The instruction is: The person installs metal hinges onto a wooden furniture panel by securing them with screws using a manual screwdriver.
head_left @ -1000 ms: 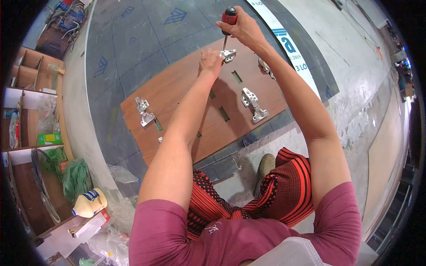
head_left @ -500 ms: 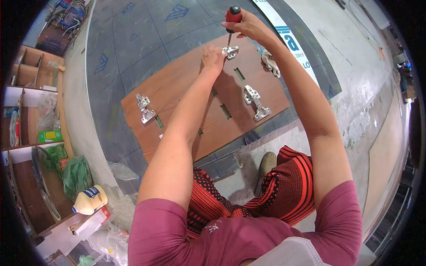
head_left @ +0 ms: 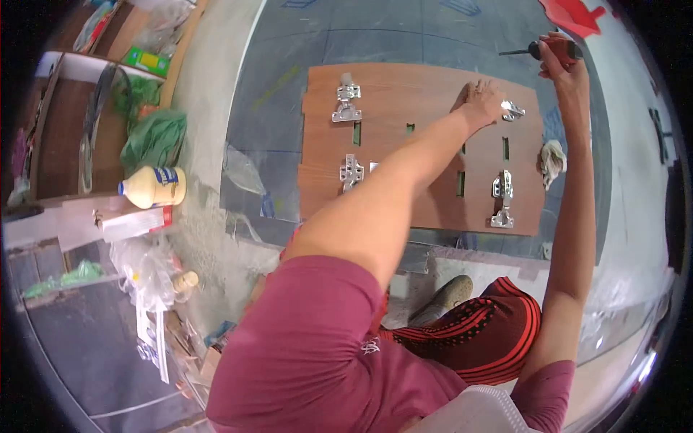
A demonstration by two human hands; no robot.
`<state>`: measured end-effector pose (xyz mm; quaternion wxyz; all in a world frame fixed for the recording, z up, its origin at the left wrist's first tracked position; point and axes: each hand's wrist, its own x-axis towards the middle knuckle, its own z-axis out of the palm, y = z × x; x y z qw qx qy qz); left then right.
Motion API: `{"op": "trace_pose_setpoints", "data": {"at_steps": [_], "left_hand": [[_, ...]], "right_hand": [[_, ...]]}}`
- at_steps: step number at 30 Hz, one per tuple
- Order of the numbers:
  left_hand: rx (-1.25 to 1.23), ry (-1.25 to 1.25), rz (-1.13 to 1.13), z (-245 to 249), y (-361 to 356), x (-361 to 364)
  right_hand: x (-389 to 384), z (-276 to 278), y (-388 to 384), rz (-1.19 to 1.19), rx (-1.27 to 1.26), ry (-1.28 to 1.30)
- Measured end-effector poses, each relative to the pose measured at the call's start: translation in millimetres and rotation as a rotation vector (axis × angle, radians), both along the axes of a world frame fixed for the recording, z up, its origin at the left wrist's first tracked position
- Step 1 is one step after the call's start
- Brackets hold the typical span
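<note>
My right hand [head_left: 564, 66] is wrapped round the red and black handle of a screwdriver [head_left: 559, 50], whose shaft points left, lifted off the board. Bent fingers of my left hand [head_left: 482, 99] rest on the brown wood board [head_left: 404, 90] and close against a metal cabinet hinge [head_left: 512, 110] at its upper right; part of their grip is hidden. A second hinge [head_left: 502, 200] lies at the board's lower right. On the left side are an upper hinge [head_left: 346, 101] and a lower hinge [head_left: 351, 172], partly covered by my left arm. Several slots pierce the board.
Dark sheeting [head_left: 278, 94] lies under the board. A crumpled whitish glove or cloth [head_left: 552, 162] is beside its right edge, and a red dustpan-like object [head_left: 574, 16] is beyond. A cream bottle [head_left: 153, 187] and green bag [head_left: 153, 137] stand by the shelving at left.
My right hand has lifted the screwdriver from the upper right hinge and swung it to the right, turning it sideways. My left hand stays by that hinge. The view has turned left.
</note>
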<state>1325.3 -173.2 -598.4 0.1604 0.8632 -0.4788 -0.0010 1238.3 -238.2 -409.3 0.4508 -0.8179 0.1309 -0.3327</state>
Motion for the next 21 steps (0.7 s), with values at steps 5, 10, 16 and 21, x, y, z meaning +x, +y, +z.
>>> {"op": "trace_pose_setpoints", "data": {"at_steps": [5, 10, 16, 21], "left_hand": [[-0.327, 0.041, -0.229, 55, 75, 56], [-0.111, 0.149, 0.171, 95, 225, 142], [0.114, 0.408, 0.360, 74, 305, 131], [0.370, 0.445, 0.259, 69, 302, 130]], "right_hand": [[12, 29, 29, 0.038, 0.068, -0.116], [61, 37, 77, 0.305, 0.158, 0.017], [118, 14, 162, 0.452, 0.084, 0.250], [106, -4, 184, 0.371, 0.150, 0.141]]}}
